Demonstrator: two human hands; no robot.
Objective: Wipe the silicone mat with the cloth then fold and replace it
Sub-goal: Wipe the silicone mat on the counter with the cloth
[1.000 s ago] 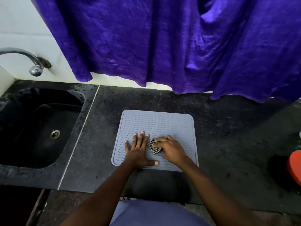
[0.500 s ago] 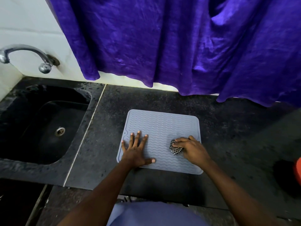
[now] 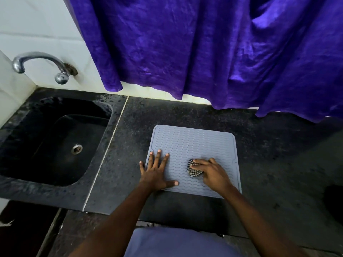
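Note:
A grey silicone mat (image 3: 194, 143) with wavy ridges lies flat on the black counter. My left hand (image 3: 156, 173) presses flat on the mat's near left corner, fingers spread, the little finger off the edge. My right hand (image 3: 213, 173) holds a small black-and-white checked cloth (image 3: 193, 170) bunched under its fingers on the mat's near middle. Most of the cloth is hidden under that hand.
A black sink (image 3: 55, 143) with a steel drain sits to the left, under a chrome tap (image 3: 40, 62). A purple curtain (image 3: 204, 49) hangs over the counter's back edge. The dark counter (image 3: 278, 154) extends to the right.
My right hand slid the cloth right across the mat, then back a little to the left. The left hand stayed pressed on the corner. The view shifted left.

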